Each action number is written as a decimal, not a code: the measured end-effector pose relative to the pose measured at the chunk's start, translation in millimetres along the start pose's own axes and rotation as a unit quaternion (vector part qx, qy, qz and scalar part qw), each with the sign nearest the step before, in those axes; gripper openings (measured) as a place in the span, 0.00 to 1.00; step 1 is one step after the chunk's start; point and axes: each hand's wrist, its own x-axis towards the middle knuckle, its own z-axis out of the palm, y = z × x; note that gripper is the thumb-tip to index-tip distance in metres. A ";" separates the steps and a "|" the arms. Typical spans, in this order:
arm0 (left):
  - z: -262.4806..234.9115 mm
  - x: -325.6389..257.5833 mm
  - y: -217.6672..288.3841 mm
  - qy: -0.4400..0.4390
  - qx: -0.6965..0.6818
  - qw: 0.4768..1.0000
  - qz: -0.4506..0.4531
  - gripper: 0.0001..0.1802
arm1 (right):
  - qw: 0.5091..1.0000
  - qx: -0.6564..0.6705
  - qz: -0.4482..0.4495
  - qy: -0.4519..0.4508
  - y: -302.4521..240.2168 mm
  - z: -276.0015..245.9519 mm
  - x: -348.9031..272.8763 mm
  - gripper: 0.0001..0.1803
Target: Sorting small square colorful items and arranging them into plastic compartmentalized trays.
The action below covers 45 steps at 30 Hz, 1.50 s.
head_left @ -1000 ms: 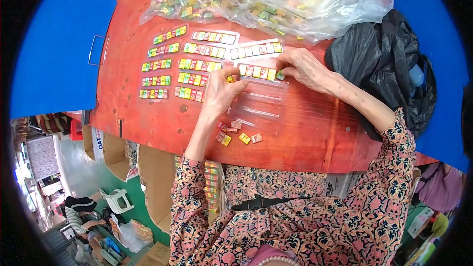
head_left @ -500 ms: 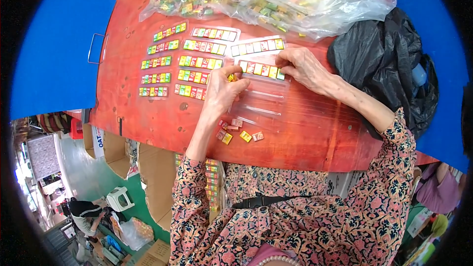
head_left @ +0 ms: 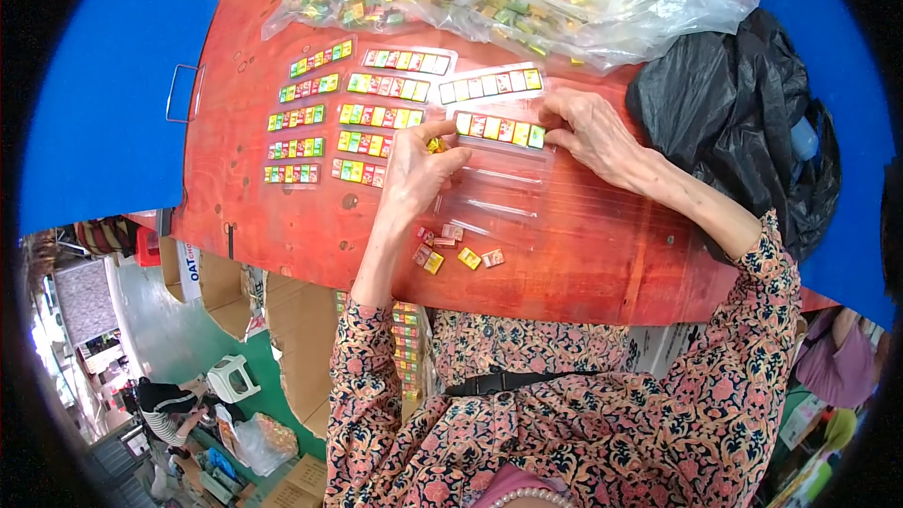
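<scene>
My left hand [head_left: 412, 167] is closed in a pinch on small yellow wrapped sweets [head_left: 435, 145], at the left end of a clear plastic tray. That tray holds a row of red, yellow, white and green wrapped sweets [head_left: 500, 129]. At the row's right end, my right hand [head_left: 597, 139] has curled fingers, with thumb and forefinger apart and nothing visible between them. Empty clear trays [head_left: 494, 199] lie just below the row. Several loose sweets [head_left: 468, 258] are scattered nearer to me.
More filled trays [head_left: 296, 119] form columns on the red table [head_left: 564, 268] to the left. Across the far side lies a clear plastic bag [head_left: 649, 9] of loose sweets. A black plastic bag [head_left: 724, 94] sits at the right. Cardboard [head_left: 301, 339] stands below the near edge.
My right hand has drawn slightly right, off the green end of the row, and its fingers have parted. My left hand has shifted slightly left, still pinching the yellow sweets.
</scene>
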 end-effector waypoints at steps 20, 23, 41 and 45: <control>1.7 1.8 -5.7 -0.002 -0.017 1.000 -0.002 0.25 | 0.999 0.016 0.034 -0.003 2.1 0.7 2.6 0.08; 1.1 2.0 -11.0 0.004 -0.038 0.999 -0.009 0.24 | 0.999 0.007 0.054 0.000 -3.2 1.7 3.8 0.07; -6.0 -30.1 -23.9 -0.144 -0.591 0.785 -0.115 0.22 | 0.986 0.166 0.010 -0.014 -62.8 4.9 9.2 0.10; -0.2 -36.7 -31.2 -0.148 -0.606 0.772 -0.123 0.23 | 0.987 0.150 -0.061 -0.019 -76.4 15.8 15.6 0.10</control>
